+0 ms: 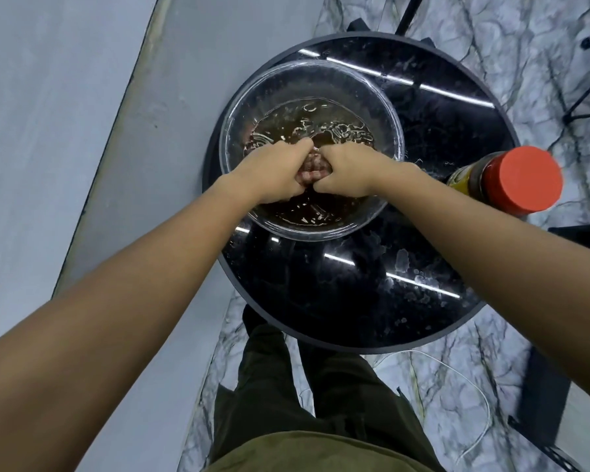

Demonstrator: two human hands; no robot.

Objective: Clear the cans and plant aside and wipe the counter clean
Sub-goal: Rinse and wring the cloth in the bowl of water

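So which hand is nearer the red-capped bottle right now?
Right. The right hand is in the bowl, on the side toward the red-capped bottle; the left hand sits beyond it, farther away.

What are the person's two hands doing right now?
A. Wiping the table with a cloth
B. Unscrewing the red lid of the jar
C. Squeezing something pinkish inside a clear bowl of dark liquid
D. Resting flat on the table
C: the left hand and right hand clench a pinkish lump together inside the clear bowl.
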